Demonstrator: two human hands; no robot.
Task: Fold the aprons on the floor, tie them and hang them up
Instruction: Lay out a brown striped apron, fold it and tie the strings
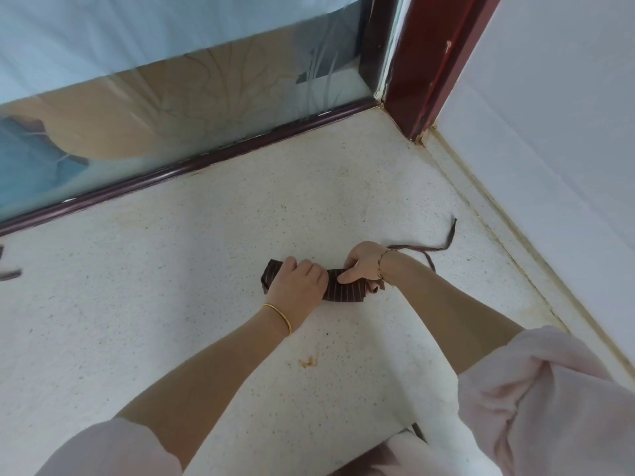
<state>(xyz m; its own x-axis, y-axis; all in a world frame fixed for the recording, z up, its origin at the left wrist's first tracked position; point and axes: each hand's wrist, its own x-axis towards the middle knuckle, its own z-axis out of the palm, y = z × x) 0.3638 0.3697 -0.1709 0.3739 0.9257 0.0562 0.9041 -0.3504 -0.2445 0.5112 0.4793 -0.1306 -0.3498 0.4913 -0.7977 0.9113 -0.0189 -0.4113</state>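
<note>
A dark brown striped apron [345, 293], folded into a small narrow bundle, lies on the pale speckled floor [206, 269]. My left hand [299, 283] grips the bundle's left half, fingers curled over its far edge. My right hand [364, 262] holds the right end, thumb pointing left along the cloth. The apron's thin strap [443, 247] trails loose on the floor to the right of my right wrist. Much of the bundle is hidden under both hands.
A frosted glass door [171, 97] with a dark red bottom rail [192, 166] runs along the far side. A red door post [422, 63] and a white wall [549, 132] close off the right. Another dark strap end [10, 273] shows at the left edge. A small orange stain [309, 361] marks the floor.
</note>
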